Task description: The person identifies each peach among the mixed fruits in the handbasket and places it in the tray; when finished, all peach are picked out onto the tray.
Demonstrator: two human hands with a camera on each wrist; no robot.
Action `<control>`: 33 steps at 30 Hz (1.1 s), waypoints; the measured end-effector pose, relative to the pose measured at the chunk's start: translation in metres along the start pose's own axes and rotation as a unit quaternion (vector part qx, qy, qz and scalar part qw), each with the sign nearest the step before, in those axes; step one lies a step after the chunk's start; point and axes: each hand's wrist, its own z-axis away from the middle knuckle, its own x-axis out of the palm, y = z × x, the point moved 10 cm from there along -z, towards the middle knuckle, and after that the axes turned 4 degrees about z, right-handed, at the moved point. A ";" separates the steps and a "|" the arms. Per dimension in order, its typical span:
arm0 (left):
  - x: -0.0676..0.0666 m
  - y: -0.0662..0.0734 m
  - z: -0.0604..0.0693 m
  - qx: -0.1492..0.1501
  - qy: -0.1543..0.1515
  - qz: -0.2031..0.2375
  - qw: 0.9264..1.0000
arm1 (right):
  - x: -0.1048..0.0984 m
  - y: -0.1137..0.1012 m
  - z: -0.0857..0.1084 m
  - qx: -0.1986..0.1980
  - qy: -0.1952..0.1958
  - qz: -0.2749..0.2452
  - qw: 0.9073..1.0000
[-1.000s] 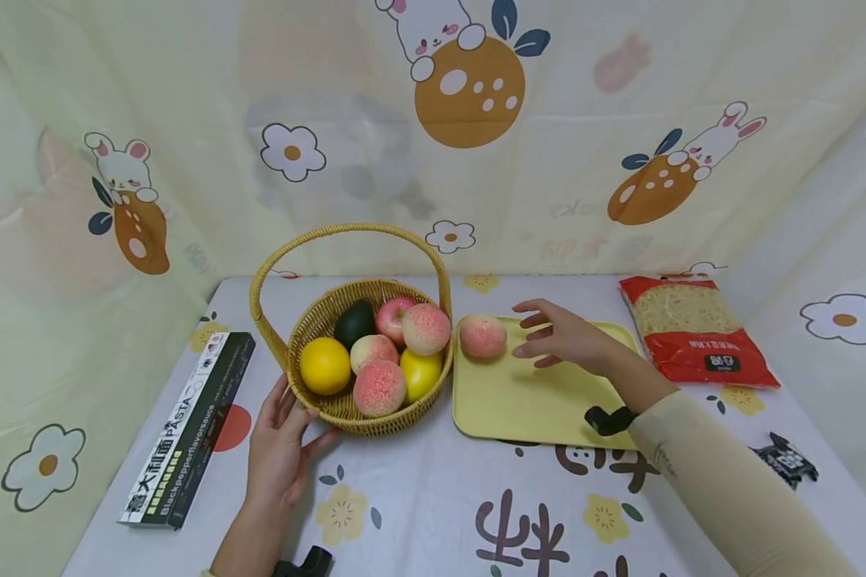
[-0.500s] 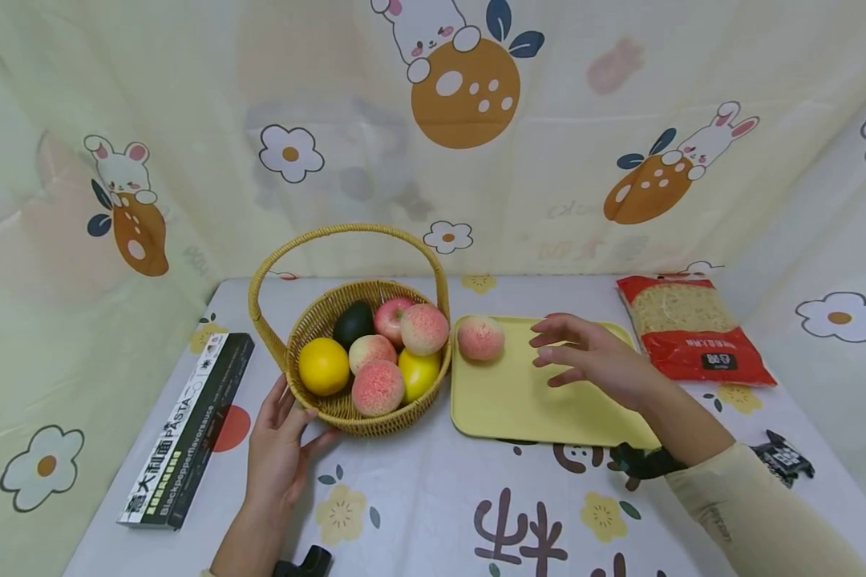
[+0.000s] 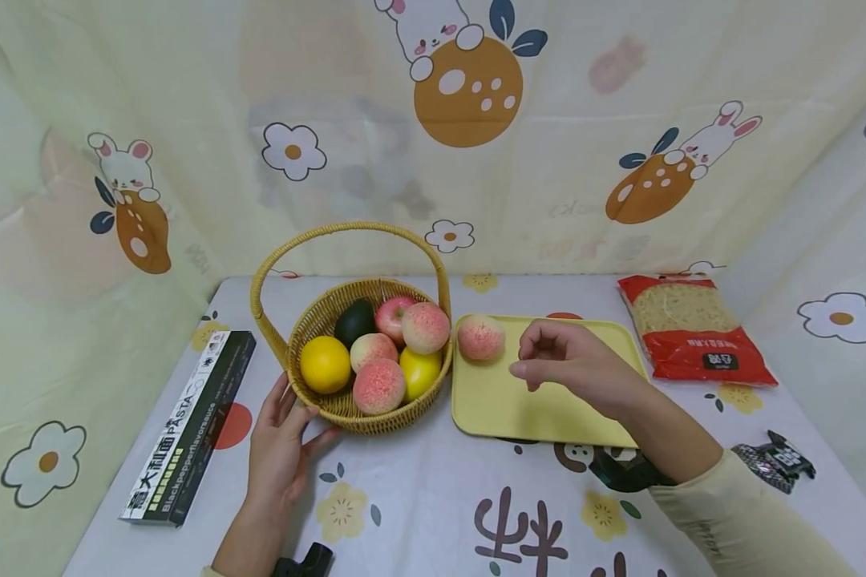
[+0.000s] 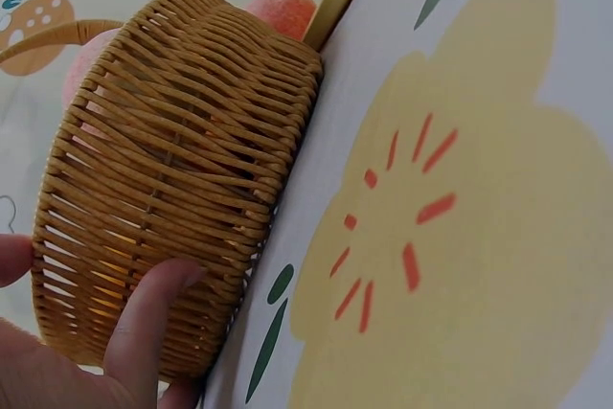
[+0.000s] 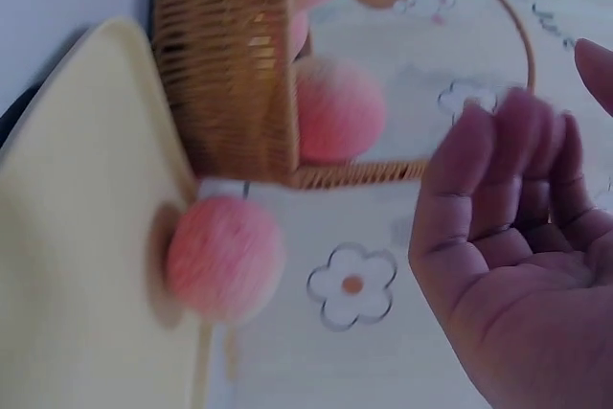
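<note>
A wicker basket [image 3: 375,425] with a tall handle stands mid-table. In it are an orange [image 3: 325,365], an avocado [image 3: 354,322], an apple [image 3: 394,318], a smooth yellow fruit [image 3: 419,373] and three peaches [image 3: 379,386]. My left hand [image 3: 277,457] rests against its outer left side; in the left wrist view the thumb [image 4: 144,318] lies straight on the weave. Another peach [image 3: 481,337] sits at the left end of the yellow tray [image 3: 505,417]. Right of that peach, apart from it, my right hand [image 3: 584,365] hovers above the tray, fingers loosely bent, holding nothing.
A long dark pasta box [image 3: 195,433] lies at the left. At the back right is a red bag of pasta [image 3: 700,332], with a small black packet [image 3: 775,459] nearer the front. A printed curtain [image 3: 332,96] hangs behind and along the sides.
My right hand drew back rightward from the tray's peach, then moved slightly left again, its fingers bending more. The left hand, the basket and the fruit have stayed put.
</note>
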 end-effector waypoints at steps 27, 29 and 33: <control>0.001 0.001 0.000 -0.008 -0.007 0.007 1.000 | 0.108 -0.048 -0.077 -0.056 -0.157 0.165 0.972; 0.000 0.000 0.000 -0.009 -0.008 0.008 1.000 | 0.118 -0.050 -0.083 -0.069 -0.174 0.184 0.965; 0.000 0.000 0.000 -0.009 -0.010 0.009 1.000 | 0.134 -0.051 -0.095 -0.077 -0.202 0.233 0.948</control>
